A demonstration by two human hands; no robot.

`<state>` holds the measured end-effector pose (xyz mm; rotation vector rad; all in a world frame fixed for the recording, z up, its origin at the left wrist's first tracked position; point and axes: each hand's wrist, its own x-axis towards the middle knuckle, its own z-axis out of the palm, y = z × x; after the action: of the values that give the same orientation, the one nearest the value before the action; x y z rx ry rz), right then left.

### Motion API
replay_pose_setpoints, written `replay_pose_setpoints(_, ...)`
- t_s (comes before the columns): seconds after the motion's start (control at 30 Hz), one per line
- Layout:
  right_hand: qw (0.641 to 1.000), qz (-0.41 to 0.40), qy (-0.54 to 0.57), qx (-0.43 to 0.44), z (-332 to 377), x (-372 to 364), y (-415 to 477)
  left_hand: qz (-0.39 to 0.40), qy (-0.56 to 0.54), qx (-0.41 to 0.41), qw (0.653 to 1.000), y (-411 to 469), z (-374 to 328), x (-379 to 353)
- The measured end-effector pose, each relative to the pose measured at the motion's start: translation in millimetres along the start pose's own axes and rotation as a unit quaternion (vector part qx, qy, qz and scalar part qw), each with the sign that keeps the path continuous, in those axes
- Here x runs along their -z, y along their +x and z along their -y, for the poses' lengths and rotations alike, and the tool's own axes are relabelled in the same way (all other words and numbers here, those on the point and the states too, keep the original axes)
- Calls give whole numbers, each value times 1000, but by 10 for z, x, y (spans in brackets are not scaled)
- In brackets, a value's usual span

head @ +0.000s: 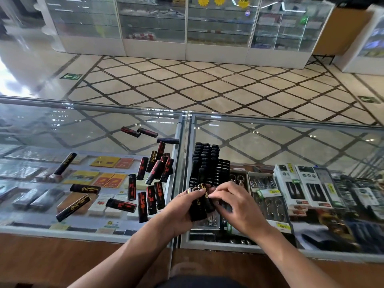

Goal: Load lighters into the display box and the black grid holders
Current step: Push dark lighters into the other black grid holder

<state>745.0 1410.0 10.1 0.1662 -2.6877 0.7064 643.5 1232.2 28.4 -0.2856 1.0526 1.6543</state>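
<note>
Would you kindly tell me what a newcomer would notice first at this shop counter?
At centre, the left hand holds a bundle of black lighters while the right hand pinches one at its top. Just beyond them stands the black grid holder, partly filled, and loose lighters lie scattered over the glass counter to the left.

Diamond-tiled beige floor (207, 84) lies between glass counters (93, 125) and white glazed display cabinets (153, 28).
</note>
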Motion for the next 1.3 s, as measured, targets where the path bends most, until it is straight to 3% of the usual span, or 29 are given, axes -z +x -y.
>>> replay_pose_setpoints(0.13, 999, -11, 29, -5, 28, -12, 25, 5, -6, 0, 1000, -29, 6, -20)
replay_pose_setpoints(0.27, 975, -62, 189, -98, 89, 26, 110, 49, -9, 2, 999, -97, 6, -16)
replay_pose_setpoints(0.37, 865, -96, 427, -245, 148, 86, 184, 26, -6, -4, 1000, -78, 26, -3)
replay_pose_setpoints(0.43, 795, -125, 509, -306, 117, 108, 230, 17, 8, -12, 1000, -81, 28, -23)
replay_pose_setpoints(0.53, 755, -148, 534, -352, 31, 142, 319, 15, 21, -20, 999, -73, 39, -33)
replay_pose_setpoints(0.67, 819, -150, 424, -355, -106, 208, 458, 11, 26, -25, 999, -75, 47, -39)
replay_pose_setpoints(0.9, 934, -80, 180, -299, -476, 311, 831, 23, 27, -24, 999, -99, 42, -12)
replay_pose_setpoints(1.1, 973, -10, 62, -221, -612, 358, 1000, 25, 34, -28, 999, -92, 47, -5)
replay_pose_setpoints(1.3, 983, 60, -27, -171, -677, 317, 1094, 32, 31, -24, 999, -77, 52, 24)
